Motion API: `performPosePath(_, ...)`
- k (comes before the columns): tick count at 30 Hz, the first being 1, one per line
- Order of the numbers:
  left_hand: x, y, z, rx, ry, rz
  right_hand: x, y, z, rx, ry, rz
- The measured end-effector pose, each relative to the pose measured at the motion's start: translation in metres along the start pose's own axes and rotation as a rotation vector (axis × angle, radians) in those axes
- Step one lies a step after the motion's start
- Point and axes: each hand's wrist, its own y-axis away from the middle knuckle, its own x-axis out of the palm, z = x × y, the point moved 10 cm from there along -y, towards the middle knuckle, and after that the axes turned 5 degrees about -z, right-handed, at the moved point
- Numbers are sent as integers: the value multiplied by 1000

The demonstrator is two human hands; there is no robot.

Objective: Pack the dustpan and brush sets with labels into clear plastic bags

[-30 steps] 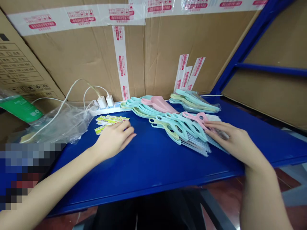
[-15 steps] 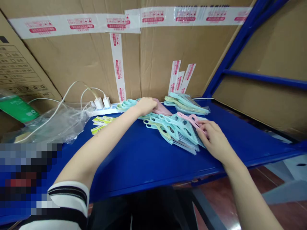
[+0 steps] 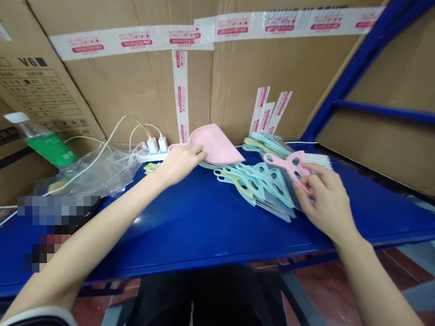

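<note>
My left hand [image 3: 185, 164] is closed on the near edge of a pink dustpan [image 3: 217, 145], close to its handle. The dustpan sits over a stack of dustpans, of which only a pale green-blue rim shows below it. In my right hand [image 3: 326, 199] is a pink brush [image 3: 287, 164] with pale bristles, gripped at its head, its looped handle pointing left. Beneath and left of it, several pale blue and yellow-green brushes [image 3: 254, 181] lie fanned out in a pile, bristles toward the lower right.
Behind the pile lies a plastic-wrapped set of blue and green pieces [image 3: 267, 144]. A power strip [image 3: 152, 156] with two chargers [image 3: 157, 145], a clear plastic bag [image 3: 98, 172] and a green-labelled bottle [image 3: 44, 142] stand left. Cardboard [image 3: 136, 81] backs the blue table [image 3: 190, 226].
My left hand has drawn the pink dustpan up into view, its handle now leftward. My right hand has lifted the pink brush off the pile, showing its bristles. The camera view has shifted left.
</note>
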Motion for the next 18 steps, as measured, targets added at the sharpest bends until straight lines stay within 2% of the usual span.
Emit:
performPosePath(2,-7,36,-6,80,-53,-120,-2,-5,16,-23,-33,-14)
performPosePath(5,-19,87,-17,179,-89,-300,7,-13,45,-40,-130,20)
performPosePath(8,-29,124,-31,260,-76,-411,22,-20,79,-88,-228,82)
performPosePath(12,-33,146,-48,332,19,-429,43,-25,123,-169,-287,185)
performPosePath(18,-24,152,-60,348,131,-394,66,-22,168,-252,-307,318)
